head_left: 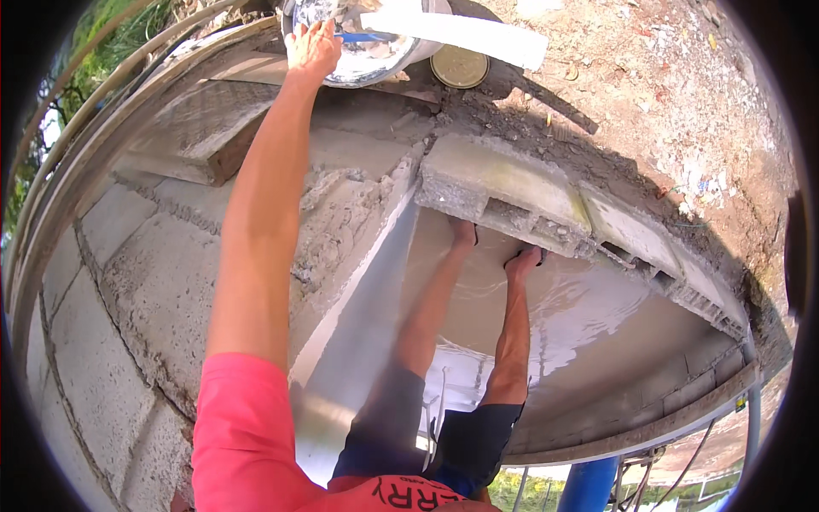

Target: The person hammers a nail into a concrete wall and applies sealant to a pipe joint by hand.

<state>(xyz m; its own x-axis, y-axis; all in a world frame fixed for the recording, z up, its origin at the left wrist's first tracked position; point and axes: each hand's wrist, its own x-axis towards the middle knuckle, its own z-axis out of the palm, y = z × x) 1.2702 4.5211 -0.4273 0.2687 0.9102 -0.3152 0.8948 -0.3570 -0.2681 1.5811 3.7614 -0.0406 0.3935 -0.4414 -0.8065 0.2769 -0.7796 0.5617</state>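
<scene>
My left arm reaches far forward to a bucket (363,77) at the top edge, its inside smeared with grey-white material. My left hand (314,47) is at the bucket's left rim, fingers bent over it. Right by the fingers is a narrow blue piece (365,37); whether my fingers touch it I cannot tell. A long white strip (469,36) lies across the bucket's mouth and sticks out to the right. My right hand is out of the picture.
My bare legs stand in murky shallow water (563,307) inside a walled basin. Hollow concrete blocks (503,175) line its far edge. Left are a rough mortar-covered ledge (341,222) and a plank-like slab (192,141). A round tin lid (459,66) lies beside the bucket.
</scene>
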